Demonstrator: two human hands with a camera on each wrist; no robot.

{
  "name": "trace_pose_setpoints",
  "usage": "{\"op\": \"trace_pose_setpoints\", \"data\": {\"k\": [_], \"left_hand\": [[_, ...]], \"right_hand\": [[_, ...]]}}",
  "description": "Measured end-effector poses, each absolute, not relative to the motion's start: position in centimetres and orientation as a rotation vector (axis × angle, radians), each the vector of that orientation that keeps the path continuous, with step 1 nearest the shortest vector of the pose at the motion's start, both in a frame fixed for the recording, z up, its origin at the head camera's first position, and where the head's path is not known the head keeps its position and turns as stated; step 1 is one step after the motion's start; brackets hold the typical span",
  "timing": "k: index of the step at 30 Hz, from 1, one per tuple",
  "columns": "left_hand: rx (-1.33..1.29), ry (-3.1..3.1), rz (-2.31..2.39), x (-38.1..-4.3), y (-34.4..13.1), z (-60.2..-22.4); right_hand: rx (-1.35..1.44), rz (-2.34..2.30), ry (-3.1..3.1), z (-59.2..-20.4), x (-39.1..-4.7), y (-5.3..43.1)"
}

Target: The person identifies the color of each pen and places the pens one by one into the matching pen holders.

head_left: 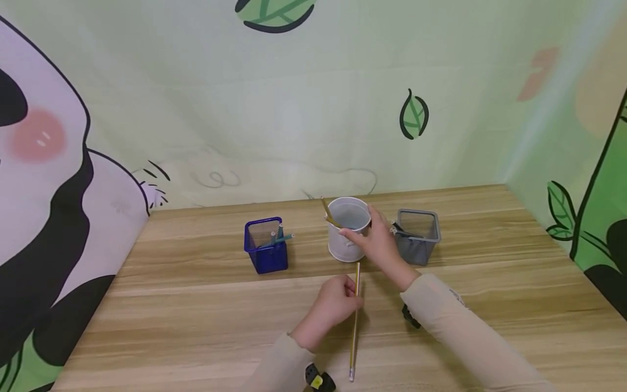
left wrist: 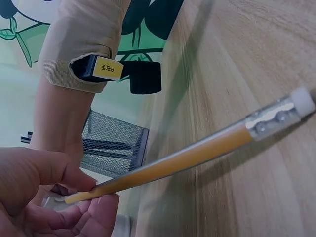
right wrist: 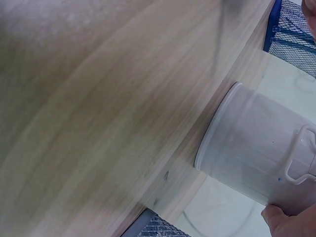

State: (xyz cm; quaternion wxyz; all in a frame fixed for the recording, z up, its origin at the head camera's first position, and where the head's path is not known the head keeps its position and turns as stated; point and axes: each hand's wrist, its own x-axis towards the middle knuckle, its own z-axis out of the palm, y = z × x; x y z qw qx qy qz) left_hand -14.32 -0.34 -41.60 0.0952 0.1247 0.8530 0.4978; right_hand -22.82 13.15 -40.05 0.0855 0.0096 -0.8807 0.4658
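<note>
My left hand (head_left: 335, 299) pinches a yellow pencil (head_left: 355, 343) between thumb and fingers, its white eraser end toward me and its other end near the foot of a small white bucket (head_left: 340, 247). In the left wrist view the metal band and eraser (left wrist: 279, 117) of that pencil show large. My right hand (head_left: 379, 239) grips the bucket at its right side, thumb across the front near the rim. A wire handle (right wrist: 296, 160) shows on the bucket's wall in the right wrist view. Yellow pencils (head_left: 329, 215) lean out over the bucket's left rim.
Left of the bucket stands a blue mesh holder (head_left: 266, 261) with several blue-green pencils (head_left: 276, 239). A grey mesh holder (head_left: 421, 251) with dark pencils (head_left: 405, 233) stands just right of it, beside my right hand. Behind the wooden table (head_left: 196, 326) hangs a printed green backdrop (head_left: 294, 120).
</note>
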Motion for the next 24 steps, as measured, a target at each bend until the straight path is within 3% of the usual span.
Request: {"op": "trace_pose_setpoints", "data": {"k": [24], "left_hand": [[0.382, 2.571, 1.605, -14.3, -0.8, -40.4]], "right_hand": [[0.027, 1.396, -2.622, -40.1, -22.8, 13.1]]}}
